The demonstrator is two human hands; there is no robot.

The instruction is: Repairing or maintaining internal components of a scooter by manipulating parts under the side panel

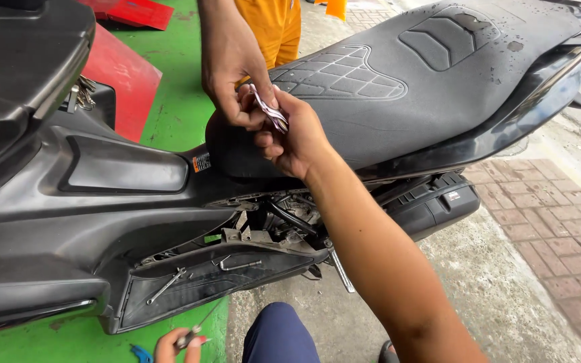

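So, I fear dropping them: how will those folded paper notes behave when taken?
The folded notes look thin and light, so probably floppy; they bend between the right hand and the other person's hand. Likely easy to crease or slip from a loose pinch. The wet-spotted seat below could dampen them.

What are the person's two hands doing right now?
Right hand: closed on small folded paper slips, which another person's hand also grips.
Left hand: closed around a screwdriver, low by the scooter.
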